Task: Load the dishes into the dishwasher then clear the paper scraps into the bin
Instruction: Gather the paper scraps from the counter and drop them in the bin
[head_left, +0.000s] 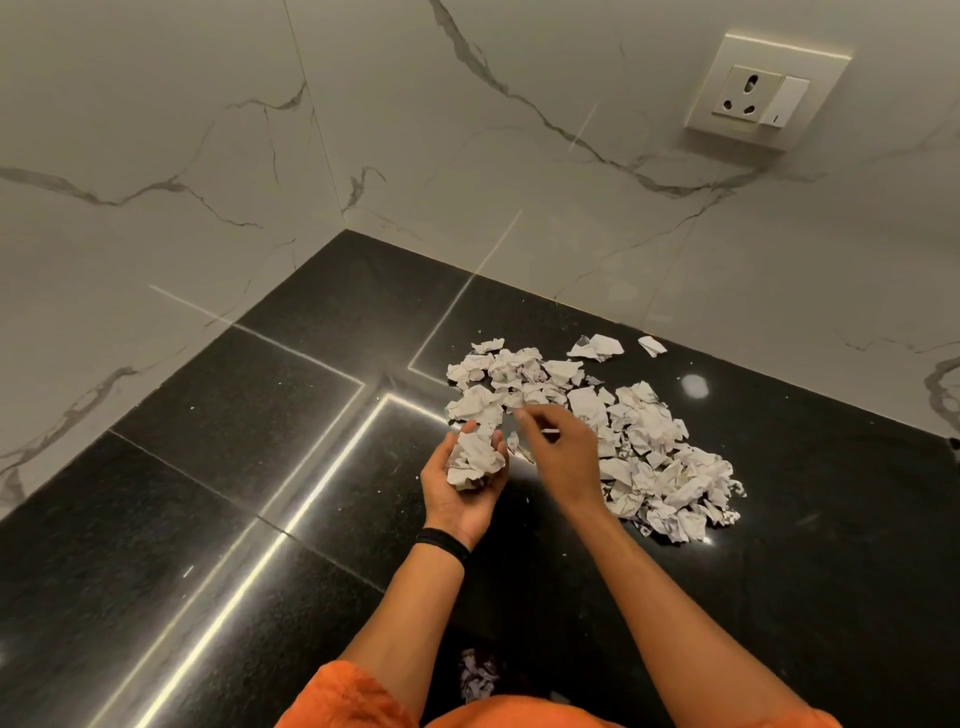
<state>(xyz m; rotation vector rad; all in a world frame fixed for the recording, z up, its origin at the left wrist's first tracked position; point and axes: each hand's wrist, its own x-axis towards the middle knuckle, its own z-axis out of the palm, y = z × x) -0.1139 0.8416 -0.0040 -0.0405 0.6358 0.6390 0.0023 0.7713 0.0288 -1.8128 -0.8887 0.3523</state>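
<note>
Left hand (460, 488) cupped palm-up, cradling paper scraps (475, 460); right hand (563, 447) reaching over.

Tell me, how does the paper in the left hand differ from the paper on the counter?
The wad in the left hand is one compact crumpled clump, held above the counter; the pile lies spread out in many loose scraps. The wad is much smaller than the pile. Both are white, creased paper with faint print.

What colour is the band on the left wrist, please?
Black wristband, clearest in the head view.
</note>
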